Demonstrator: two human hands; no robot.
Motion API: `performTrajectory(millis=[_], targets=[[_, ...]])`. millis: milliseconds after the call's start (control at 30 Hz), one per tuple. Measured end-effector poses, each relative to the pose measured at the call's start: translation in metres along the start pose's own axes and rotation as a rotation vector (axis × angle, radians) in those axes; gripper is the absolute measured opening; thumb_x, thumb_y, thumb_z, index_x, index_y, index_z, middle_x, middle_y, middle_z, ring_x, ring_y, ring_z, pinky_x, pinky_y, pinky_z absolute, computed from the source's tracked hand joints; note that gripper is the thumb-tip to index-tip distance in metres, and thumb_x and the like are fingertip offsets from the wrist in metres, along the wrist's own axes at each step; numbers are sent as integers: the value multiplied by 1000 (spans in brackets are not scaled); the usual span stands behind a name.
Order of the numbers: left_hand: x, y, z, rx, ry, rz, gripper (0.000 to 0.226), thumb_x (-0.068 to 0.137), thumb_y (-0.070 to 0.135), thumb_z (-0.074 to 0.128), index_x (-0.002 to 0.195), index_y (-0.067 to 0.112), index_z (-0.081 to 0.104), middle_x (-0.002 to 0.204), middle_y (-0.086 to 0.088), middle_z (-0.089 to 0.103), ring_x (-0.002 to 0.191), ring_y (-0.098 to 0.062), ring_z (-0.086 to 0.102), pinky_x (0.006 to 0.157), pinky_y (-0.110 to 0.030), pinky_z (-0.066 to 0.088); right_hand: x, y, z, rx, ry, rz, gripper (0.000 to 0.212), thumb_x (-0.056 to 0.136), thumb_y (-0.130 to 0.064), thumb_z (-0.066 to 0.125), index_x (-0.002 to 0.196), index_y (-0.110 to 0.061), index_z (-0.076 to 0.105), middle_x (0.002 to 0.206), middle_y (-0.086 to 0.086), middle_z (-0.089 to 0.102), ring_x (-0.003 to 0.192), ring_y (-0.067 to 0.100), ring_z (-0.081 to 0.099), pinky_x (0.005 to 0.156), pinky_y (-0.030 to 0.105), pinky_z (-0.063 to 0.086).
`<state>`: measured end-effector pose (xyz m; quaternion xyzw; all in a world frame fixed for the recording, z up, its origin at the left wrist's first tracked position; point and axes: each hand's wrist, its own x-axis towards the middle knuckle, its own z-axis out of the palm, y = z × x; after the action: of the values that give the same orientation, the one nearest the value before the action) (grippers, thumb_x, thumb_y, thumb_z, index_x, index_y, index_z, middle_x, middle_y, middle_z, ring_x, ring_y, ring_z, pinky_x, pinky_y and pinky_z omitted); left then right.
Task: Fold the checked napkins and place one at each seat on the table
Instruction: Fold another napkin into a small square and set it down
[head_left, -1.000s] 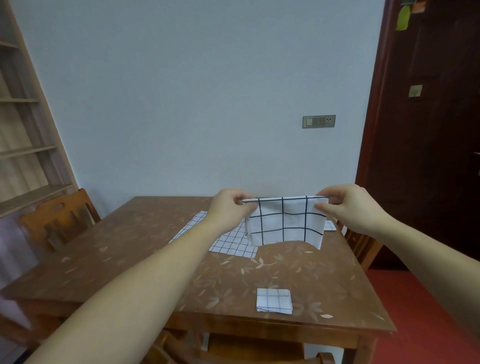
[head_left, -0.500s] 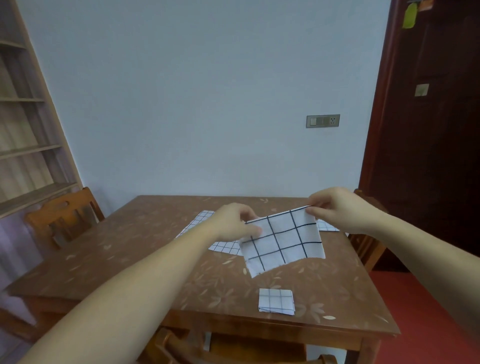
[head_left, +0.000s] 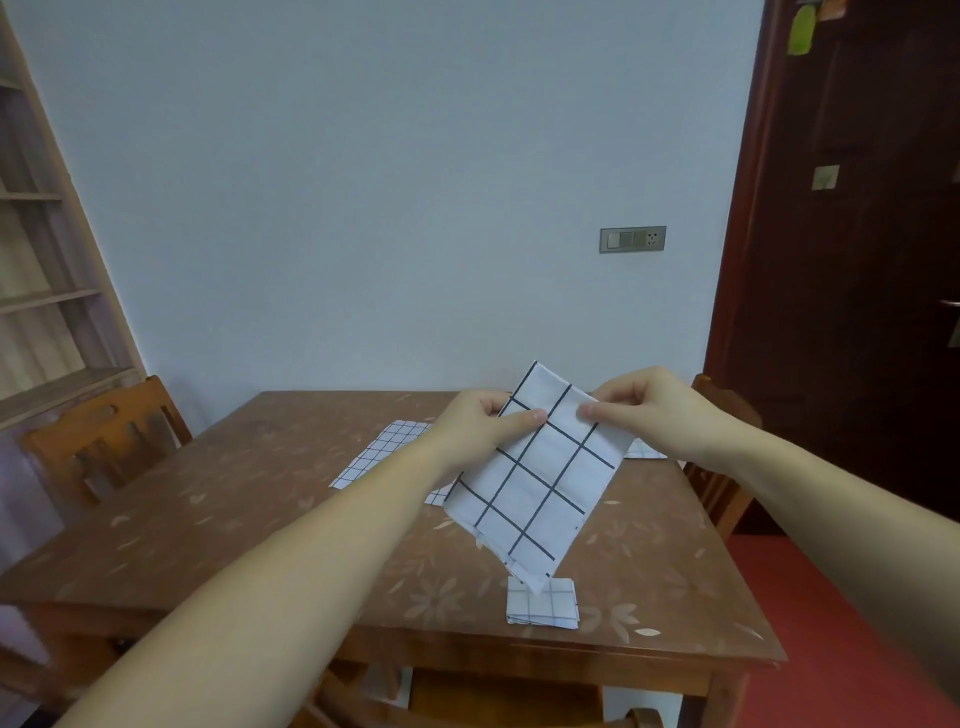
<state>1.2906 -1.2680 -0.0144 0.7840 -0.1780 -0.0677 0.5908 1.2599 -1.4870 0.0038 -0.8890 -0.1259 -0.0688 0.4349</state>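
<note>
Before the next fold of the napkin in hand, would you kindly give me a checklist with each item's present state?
1. Left hand pinches the held napkin: ok.
2. Right hand pinches its upper edge: ok.
3. Held napkin level: not ok, it hangs tilted.
4. Its lower corner clear of the folded napkin: cannot tell, they overlap in view.
5. Folded napkin lies by the near edge of the table: ok.
6. Every napkin folded: not ok, a flat napkin lies spread mid-table.

Soft, dim, even light — edges bowed.
</note>
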Motion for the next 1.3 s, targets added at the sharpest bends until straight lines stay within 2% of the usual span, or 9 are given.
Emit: performTrajectory(millis=[67, 300, 533, 733, 833, 933, 1100, 1200, 1300], targets=[[1, -1, 1, -94, -6, -20, 13, 90, 27, 69, 87, 15, 74, 86, -4, 77, 75, -17, 73, 64, -27, 57, 0, 0, -2, 113, 10, 30, 23, 83, -39, 73, 82, -16, 78, 87, 16, 75, 80, 42, 66, 84, 51, 54], [4, 5, 6, -283, -28, -48, 18, 92, 28, 65, 87, 13, 71, 86, -5, 76, 77, -18, 72, 72, -31, 59, -2, -7, -6, 360, 99, 83, 19, 81, -13, 77, 90, 3, 73, 89, 23, 68, 82, 27, 64, 95, 52, 51], [11, 16, 15, -347, 156, 62, 17, 90, 27, 68, 93, 11, 73, 85, -6, 72, 71, -15, 67, 59, -23, 54, -6, -14, -1, 224, 134, -34, 13, 82, -10, 77, 93, -5, 75, 88, 14, 76, 74, 11, 69, 73, 20, 55], [13, 11, 7, -439, 165, 32, 12, 91, 26, 67, 90, 16, 74, 85, -3, 74, 77, -18, 68, 70, -29, 56, -8, -9, -4, 293, 92, 33, 16, 88, -15, 70, 99, -4, 74, 92, 14, 73, 84, 17, 65, 88, 33, 55], [15, 9, 6, -464, 169, 25, 12, 91, 26, 67, 91, 16, 74, 90, -5, 74, 83, -20, 69, 79, -35, 55, -7, -9, -4, 406, 80, 42, 22, 96, -18, 59, 93, 0, 72, 75, 1, 70, 81, 20, 63, 92, 37, 54], [16, 9, 6, -482, 156, 29, 17, 92, 27, 65, 95, 12, 73, 92, -6, 74, 85, -20, 68, 84, -39, 54, -5, -10, -3, 486, 88, 37, 27, 99, -16, 54, 79, -3, 67, 52, -12, 59, 66, 12, 61, 78, 30, 56], [16, 13, 4, -493, 139, 24, 28, 97, 32, 57, 103, 10, 72, 95, -8, 73, 85, -21, 69, 79, -35, 55, 0, -14, -3, 474, 204, 26, 26, 95, -17, 60, 99, 7, 71, 94, 19, 74, 82, 24, 69, 77, 31, 56], [16, 15, 3, -500, 136, 21, 29, 99, 33, 53, 103, 12, 73, 96, -8, 74, 87, -22, 69, 76, -35, 56, 2, -13, -2, 486, 154, 47, 31, 94, -28, 61, 101, 0, 71, 82, 7, 75, 76, 19, 72, 82, 38, 54], [18, 16, 6, -558, 165, 32, 27, 99, 32, 53, 102, 12, 72, 100, -11, 73, 90, -25, 70, 80, -39, 57, 2, -10, 0, 431, -67, 125, 41, 81, -37, 68, 109, -7, 71, 103, 8, 76, 96, 26, 73, 89, 40, 56]])
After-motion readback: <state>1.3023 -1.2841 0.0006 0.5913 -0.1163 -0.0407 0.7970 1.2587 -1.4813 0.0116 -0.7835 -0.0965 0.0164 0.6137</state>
